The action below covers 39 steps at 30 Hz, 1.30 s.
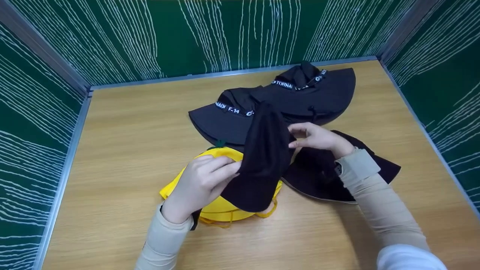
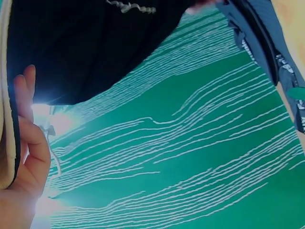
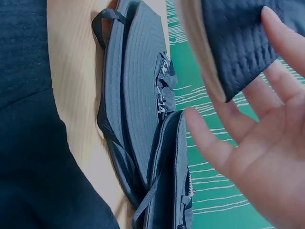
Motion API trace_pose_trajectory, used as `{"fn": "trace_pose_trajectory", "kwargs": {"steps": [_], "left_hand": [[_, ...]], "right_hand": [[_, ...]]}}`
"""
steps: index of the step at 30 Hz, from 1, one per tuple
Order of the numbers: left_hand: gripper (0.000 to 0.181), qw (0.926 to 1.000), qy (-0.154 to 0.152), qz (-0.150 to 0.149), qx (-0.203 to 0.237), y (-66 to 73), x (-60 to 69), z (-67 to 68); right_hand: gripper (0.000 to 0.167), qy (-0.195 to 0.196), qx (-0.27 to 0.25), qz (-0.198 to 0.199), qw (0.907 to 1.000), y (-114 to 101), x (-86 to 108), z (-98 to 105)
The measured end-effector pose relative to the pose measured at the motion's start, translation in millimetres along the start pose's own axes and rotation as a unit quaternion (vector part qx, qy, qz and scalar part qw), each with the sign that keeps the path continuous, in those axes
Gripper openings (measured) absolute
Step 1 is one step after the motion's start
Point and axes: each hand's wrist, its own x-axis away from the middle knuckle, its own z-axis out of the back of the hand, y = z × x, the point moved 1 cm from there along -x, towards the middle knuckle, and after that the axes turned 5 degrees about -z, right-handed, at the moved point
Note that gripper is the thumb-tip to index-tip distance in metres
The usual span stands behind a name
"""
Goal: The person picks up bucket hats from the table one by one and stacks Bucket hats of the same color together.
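At centre-left above the tabletop [image 1: 123, 150], the left hand [image 1: 198, 183] pinches the brim of a black hat [image 1: 262, 161], raised over a yellow hat [image 1: 217, 208]. Dark grey hats [image 1: 285, 98] with lettered bands lie behind it. Rightward, the right hand [image 1: 315, 138] seems to pinch the black hat's edge, fingertips partly hidden; a second black hat [image 1: 318, 180] lies below that forearm.

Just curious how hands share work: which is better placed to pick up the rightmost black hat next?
Probably the right hand: it is nearer the rightmost black hat; the left hand is over the yellow hat. Both grip the held hat, though.
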Motion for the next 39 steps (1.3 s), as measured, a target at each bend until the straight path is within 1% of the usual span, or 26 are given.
{"fn": "trace_pose_trajectory", "kwargs": {"steps": [1, 2, 3, 4, 8, 10, 11, 13, 15, 18, 21, 24, 26, 27, 30, 32, 35, 39], "left_hand": [[0.019, 1.0000, 0.000, 0.007, 0.005, -1.3, 1.2, -0.7], [0.018, 0.9998, -0.001, 0.015, 0.009, -3.0, 2.6, -1.8], [0.018, 0.9996, -0.002, 0.023, 0.013, -4.4, 3.8, -2.6], [0.018, 0.9994, -0.004, 0.032, 0.016, -5.9, 5.0, -3.4], [0.028, 0.9969, -0.015, 0.073, 0.024, -12.3, 9.7, -6.6], [0.031, 0.9947, -0.016, 0.096, 0.032, -15.7, 11.3, -8.2], [0.032, 0.9930, -0.016, 0.111, 0.038, -17.7, 12.2, -9.5], [0.035, 0.9881, -0.013, 0.144, 0.051, -21.8, 14.1, -13.0], [0.037, 0.9798, -0.015, 0.186, 0.071, -26.0, 16.9, -17.2], [0.039, 0.9633, -0.025, 0.247, 0.101, -31.4, 20.3, -24.4], [0.042, 0.9462, -0.047, 0.294, 0.128, -35.5, 21.1, -31.9], [0.048, 0.9272, -0.082, 0.327, 0.164, -38.0, 20.0, -39.5], [0.053, 0.9144, -0.111, 0.341, 0.188, -38.5, 19.4, -44.5], [0.055, 0.9092, -0.126, 0.345, 0.196, -38.5, 19.2, -47.1], [0.060, 0.8989, -0.165, 0.345, 0.214, -38.5, 16.8, -55.5], [0.061, 0.8951, -0.183, 0.341, 0.221, -38.6, 14.4, -62.0], [0.061, 0.8867, -0.197, 0.348, 0.233, -38.8, 9.2, -73.1], [0.059, 0.8785, -0.189, 0.368, 0.239, -37.6, 3.0, -89.1]], "right_hand": [[0.019, 0.000, 0.005, -0.007, 1.0000, 0, 0.8, 0], [0.013, 0.006, 0.015, -0.013, 0.9998, 1, 1.9, 0], [0.011, 0.017, 0.029, -0.017, 0.9993, 1, 3.2, 1], [0.013, 0.030, 0.041, -0.016, 0.9986, -3, 5.3, 1], [0.026, 0.085, 0.082, -0.015, 0.9929, -4, 13.8, 9], [0.022, 0.097, 0.078, -0.016, 0.9921, -4, 19.0, 13], [0.020, 0.103, 0.076, -0.020, 0.9916, 0, 21.0, 16], [0.016, 0.108, 0.069, -0.024, 0.9915, 0, 26.5, 19], [0.013, 0.109, 0.060, -0.027, 0.9919, 0, 32.1, 22], [0.011, 0.110, 0.058, -0.036, 0.9917, 1, 41.3, 25], [0.011, 0.127, 0.073, -0.045, 0.9882, 2, 51.5, 28], [0.013, 0.146, 0.090, -0.053, 0.9837, 3, 62.6, 31], [0.016, 0.152, 0.096, -0.059, 0.9818, 4, 70.3, 34], [0.017, 0.152, 0.095, -0.064, 0.9818, 5, 74.4, 36], [0.017, 0.154, 0.090, -0.077, 0.9810, 8, 86.8, 41], [0.017, 0.155, 0.087, -0.090, 0.9800, 9, 94.9, 45], [0.016, 0.160, 0.097, -0.102, 0.9769, 12, 106.9, 51], [0.014, 0.168, 0.122, -0.114, 0.9716, 16, 124.3, 59]]}}
